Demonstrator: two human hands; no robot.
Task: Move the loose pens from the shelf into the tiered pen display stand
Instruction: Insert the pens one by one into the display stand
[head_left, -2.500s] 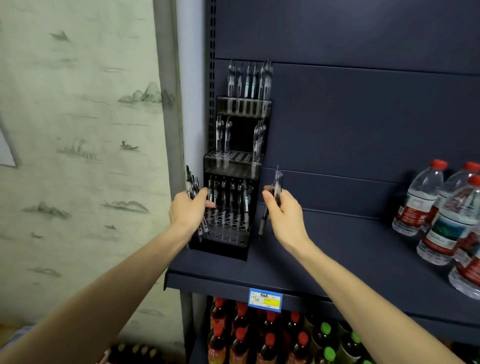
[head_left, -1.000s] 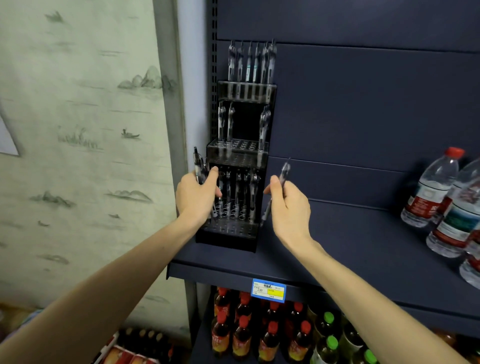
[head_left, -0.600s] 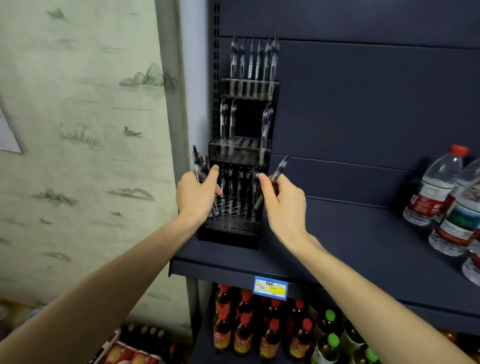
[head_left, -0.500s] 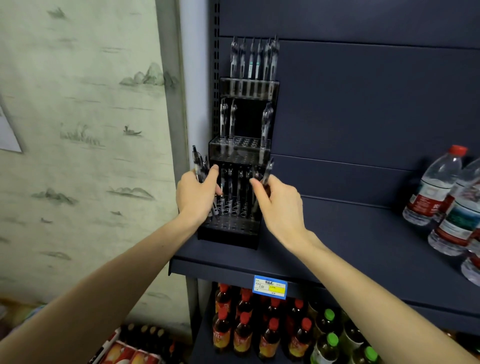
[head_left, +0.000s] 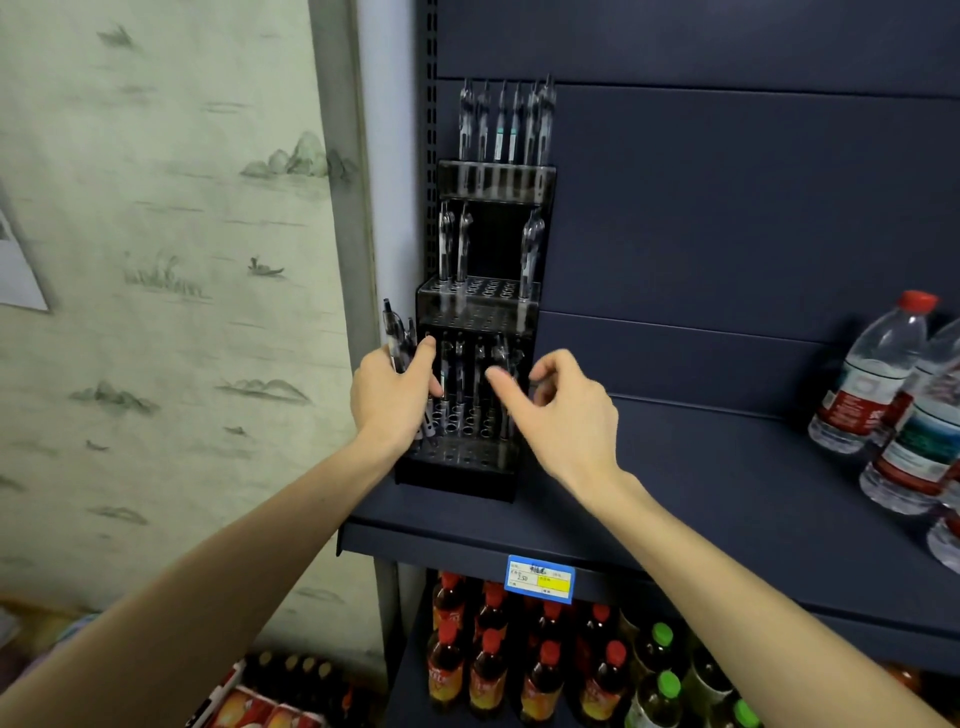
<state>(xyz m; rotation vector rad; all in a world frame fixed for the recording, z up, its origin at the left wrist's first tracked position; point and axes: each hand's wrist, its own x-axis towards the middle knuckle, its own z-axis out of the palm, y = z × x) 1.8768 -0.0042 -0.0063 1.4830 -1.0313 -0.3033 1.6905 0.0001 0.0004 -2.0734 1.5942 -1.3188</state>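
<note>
The pen that was pinched in the right hand (head_left: 563, 410) half a second ago is no longer held there; it appears to have been set into the bottom tier of the pen stand (head_left: 470, 395), among the pens in the bottom tier (head_left: 475, 374), so one more transfer is judged complete. The right grip is now empty, its fingers loosely curled with the forefinger stretched towards that row, just in front of the stand without clearly touching it. A bundle of loose pens (head_left: 397, 338) is gripped in the left hand (head_left: 392, 397), held upright against the stand's left side, the caps showing above the thumb. The next pen would have to be drawn from that bundle, which lies just left of the free hand, across the front of the stand on the shelf (head_left: 727, 493).
</note>
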